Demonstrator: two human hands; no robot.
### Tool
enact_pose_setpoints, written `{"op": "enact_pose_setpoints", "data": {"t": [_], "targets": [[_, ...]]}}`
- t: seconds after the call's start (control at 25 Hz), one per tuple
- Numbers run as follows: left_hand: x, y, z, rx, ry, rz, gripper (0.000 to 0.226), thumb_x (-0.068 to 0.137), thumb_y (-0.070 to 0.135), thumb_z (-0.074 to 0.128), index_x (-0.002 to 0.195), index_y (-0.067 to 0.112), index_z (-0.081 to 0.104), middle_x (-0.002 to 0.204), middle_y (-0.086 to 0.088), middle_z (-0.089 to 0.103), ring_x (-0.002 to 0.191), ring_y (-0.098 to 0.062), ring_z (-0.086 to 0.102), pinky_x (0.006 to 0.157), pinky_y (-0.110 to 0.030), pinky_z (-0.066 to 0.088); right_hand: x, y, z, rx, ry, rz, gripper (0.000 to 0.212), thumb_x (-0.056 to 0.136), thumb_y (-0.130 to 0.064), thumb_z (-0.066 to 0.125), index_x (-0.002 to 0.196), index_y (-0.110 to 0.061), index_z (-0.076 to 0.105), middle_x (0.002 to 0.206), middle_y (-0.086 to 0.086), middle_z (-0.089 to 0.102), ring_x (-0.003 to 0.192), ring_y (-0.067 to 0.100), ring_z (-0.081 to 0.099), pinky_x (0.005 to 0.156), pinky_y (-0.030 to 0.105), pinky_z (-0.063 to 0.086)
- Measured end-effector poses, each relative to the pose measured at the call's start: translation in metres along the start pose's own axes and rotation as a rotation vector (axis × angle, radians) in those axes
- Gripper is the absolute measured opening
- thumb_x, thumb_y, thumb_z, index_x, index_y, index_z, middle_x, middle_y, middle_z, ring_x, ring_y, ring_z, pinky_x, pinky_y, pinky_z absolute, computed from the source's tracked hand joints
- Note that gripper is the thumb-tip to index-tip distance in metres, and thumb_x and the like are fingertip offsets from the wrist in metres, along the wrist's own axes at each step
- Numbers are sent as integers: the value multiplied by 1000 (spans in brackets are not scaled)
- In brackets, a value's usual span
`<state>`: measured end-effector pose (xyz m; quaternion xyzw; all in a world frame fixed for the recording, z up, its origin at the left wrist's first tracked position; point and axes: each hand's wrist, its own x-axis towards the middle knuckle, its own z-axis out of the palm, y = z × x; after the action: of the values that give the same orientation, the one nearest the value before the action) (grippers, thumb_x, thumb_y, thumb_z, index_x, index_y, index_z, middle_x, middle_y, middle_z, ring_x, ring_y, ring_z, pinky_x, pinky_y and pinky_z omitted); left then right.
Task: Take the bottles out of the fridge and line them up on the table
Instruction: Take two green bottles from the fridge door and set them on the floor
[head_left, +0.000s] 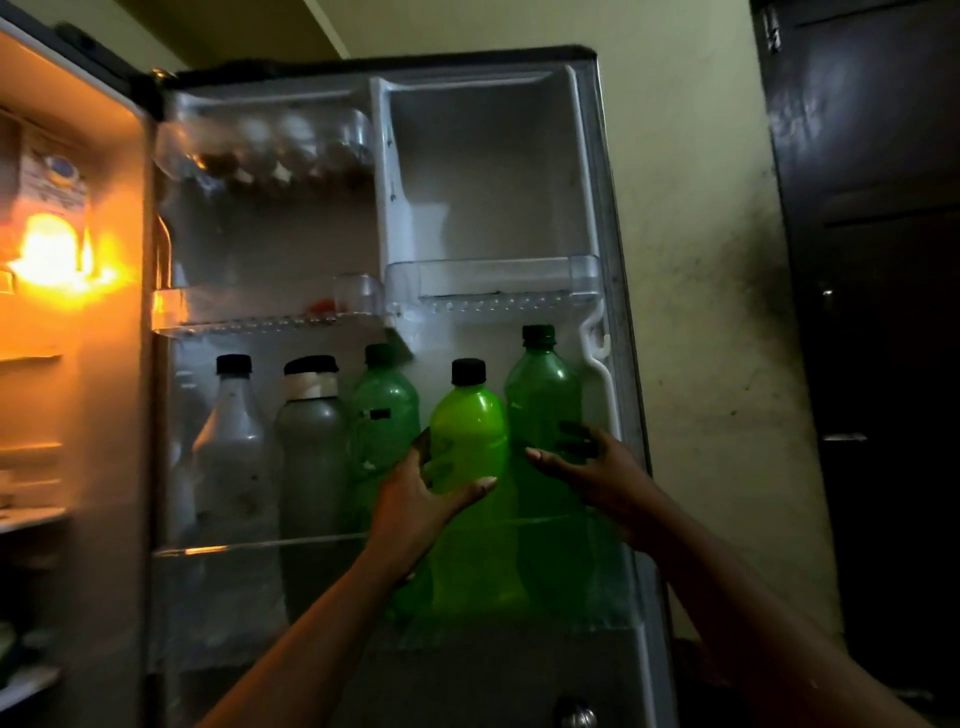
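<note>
Both hands at the door shelf bottles

Now the left hand (421, 499) is wrapped partly around the bright green bottle (470, 467), thumb across its front and fingers behind its left side, gripping it at mid-body. That bottle stands upright in the bottom shelf (218, 551) of the open fridge door (488, 182). Just right of the bright green bottle stands a darker green bottle (543, 395), and the right hand (587, 467) is spread open against its lower body, fingers touching it but not closed around it (whether the thumb makes contact I cannot tell). Left of the bright green bottle stand another dark green bottle (384, 415), then a grey bottle (311, 447), then a clear bottle (231, 441), all upright and capped.
</note>
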<state>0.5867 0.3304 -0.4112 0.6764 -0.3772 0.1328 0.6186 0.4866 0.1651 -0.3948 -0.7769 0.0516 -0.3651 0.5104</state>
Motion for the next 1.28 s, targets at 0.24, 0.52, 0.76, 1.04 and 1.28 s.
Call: {"op": "enact_pose_setpoints", "data": {"t": [0.24, 0.52, 0.76, 1.04, 1.28], "targets": [[-11, 8, -7, -174, -30, 141, 86, 52, 34, 79, 130, 30, 43, 124, 2, 59, 111, -12, 59, 91, -36, 54, -16, -8, -2, 16, 74, -161, 68, 70, -19, 76, 132, -18, 45, 129, 5, 56, 110, 22, 59, 85, 33, 56], [14, 70, -21, -260, -64, 263, 85, 55, 18, 85, 131, 21, 46, 114, 6, 62, 106, -14, 62, 76, -21, 57, -8, -64, -28, 3, 115, -274, 73, 69, -22, 77, 135, -19, 44, 127, 2, 57, 105, 19, 60, 85, 30, 54], [14, 121, -38, -269, -151, 287, 84, 44, 44, 85, 119, 23, 56, 121, -1, 64, 101, -22, 67, 86, -45, 55, -31, -114, -56, -10, 96, -233, 98, 44, -50, 76, 132, -16, 48, 112, 0, 63, 108, 20, 61, 96, 39, 51], [-61, 86, 0, -373, -389, 32, 66, 35, 36, 89, 96, 25, 67, 104, 4, 73, 85, -11, 72, 62, -27, 58, -132, -57, -84, 27, 31, 77, 62, 42, -47, 76, 99, -26, 64, 98, 1, 73, 97, 23, 69, 91, 39, 55], [-158, -6, 93, -313, -509, -201, 47, 56, 5, 82, 97, 16, 63, 78, 9, 75, 72, -1, 70, 59, -14, 54, -227, 73, -107, -31, 95, 329, 40, 59, -30, 82, 96, -26, 66, 100, -2, 73, 90, 7, 70, 85, 31, 57]]}}
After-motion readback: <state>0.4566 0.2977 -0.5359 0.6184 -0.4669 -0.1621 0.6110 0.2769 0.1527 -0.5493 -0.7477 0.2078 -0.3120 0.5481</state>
